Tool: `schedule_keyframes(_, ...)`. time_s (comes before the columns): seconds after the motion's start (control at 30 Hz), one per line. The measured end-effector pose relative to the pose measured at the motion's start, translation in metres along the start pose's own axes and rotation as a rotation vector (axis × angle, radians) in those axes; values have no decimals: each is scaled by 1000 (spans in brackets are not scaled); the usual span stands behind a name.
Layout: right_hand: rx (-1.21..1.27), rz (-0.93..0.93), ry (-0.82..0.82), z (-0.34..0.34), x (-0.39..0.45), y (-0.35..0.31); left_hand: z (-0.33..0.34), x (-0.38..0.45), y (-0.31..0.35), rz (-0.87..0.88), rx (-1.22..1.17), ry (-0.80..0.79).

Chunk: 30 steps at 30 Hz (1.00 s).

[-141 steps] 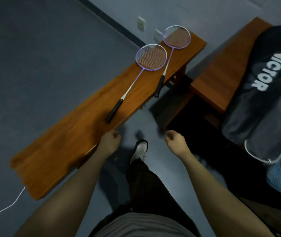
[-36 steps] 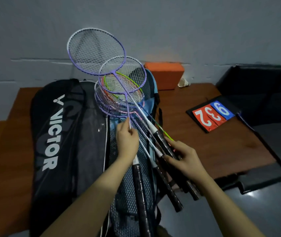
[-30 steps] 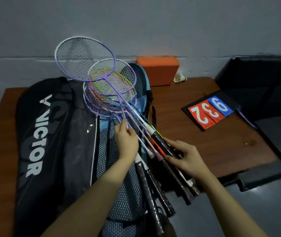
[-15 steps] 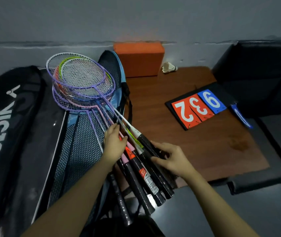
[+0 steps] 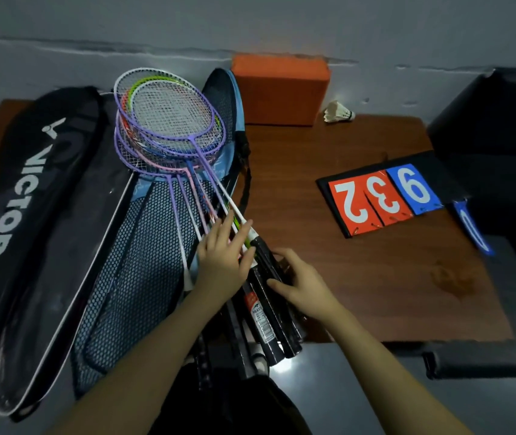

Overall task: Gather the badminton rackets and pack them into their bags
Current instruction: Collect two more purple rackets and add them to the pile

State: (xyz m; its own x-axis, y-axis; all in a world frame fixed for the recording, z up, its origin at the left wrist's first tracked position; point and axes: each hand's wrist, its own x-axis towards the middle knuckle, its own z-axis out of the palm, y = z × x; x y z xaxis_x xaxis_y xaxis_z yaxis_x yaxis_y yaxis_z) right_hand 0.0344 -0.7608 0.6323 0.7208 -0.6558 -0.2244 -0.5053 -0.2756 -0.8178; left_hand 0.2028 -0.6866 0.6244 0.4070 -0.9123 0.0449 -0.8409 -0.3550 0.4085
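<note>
Brown wood-grain table [image 5: 360, 277] stood against a grey wall [image 5: 250, 23] with a dark line running across it. Low light; floor beyond the near edge was dark and glossy. A stack of badminton rackets [image 5: 171, 127] lay with heads overlapping, frames purple, pink, green and orange, on an opened blue bag [image 5: 143, 246] with a mesh lining. Their black handles [image 5: 266, 315] stuck out past the table's near edge. Beside that bag, to the left, lay a black bag [image 5: 30, 215] lettered VICTOR. Left hand [image 5: 222, 262] rested on the shafts just above the grips, fingers straight and slightly spread. Right hand [image 5: 300, 284] had its fingers curled onto the handles, thumb on the near side, gripping the bundle. An orange block [image 5: 278, 89] sat at the wall, a white shuttlecock [image 5: 338, 113] near it. A flip scoreboard [image 5: 382, 196] showing red 2, 3 and blue 9 lay flat to the right. A black seat [image 5: 495, 127] stood past the table's right end.
</note>
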Motion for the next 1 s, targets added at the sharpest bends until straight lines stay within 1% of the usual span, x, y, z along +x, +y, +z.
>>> schedule_keyframes(0.07, -17, 1, 11, -2, -2, 5, -3, 14, 4, 49, 39, -76)
schedule_keyframes(0.17, -99, 13, 26, -4, -2, 14, 3, 24, 0, 76, 131, -218)
schedule_keyframes(0.23, -207, 23, 14, 0, 2, 15, 10, 20, -6, 96, 152, -248)
schedule_keyframes(0.33, -360, 48, 3, 11, 14, 9, 10, 8, -11, 162, 152, -194)
schedule_keyframes(0.43, -476, 54, 99, 14, 25, -2, -3, 6, -17, 133, 140, -164)
schedule_keyframes(0.53, -583, 19, 162, 17, 35, -15, -21, 5, -26, 109, 121, -108)
schedule_keyframes(0.67, -546, -78, 211, 37, 52, -49, -52, -3, -60, 31, 119, -27)
schedule_keyframes(0.77, -505, -170, 266, 66, 68, -82, -82, -15, -96, -66, 81, -6)
schedule_keyframes(0.83, -450, -214, 296, 90, 81, -107, -102, -25, -125, -134, 62, 19)
schedule_keyframes(0.9, -424, -249, 303, 120, 94, -132, -118, -38, -161, -152, 69, 68)
schedule_keyframes(1.0, -373, -235, 262, 175, 117, -167, -143, -57, -224, -184, 93, 51)
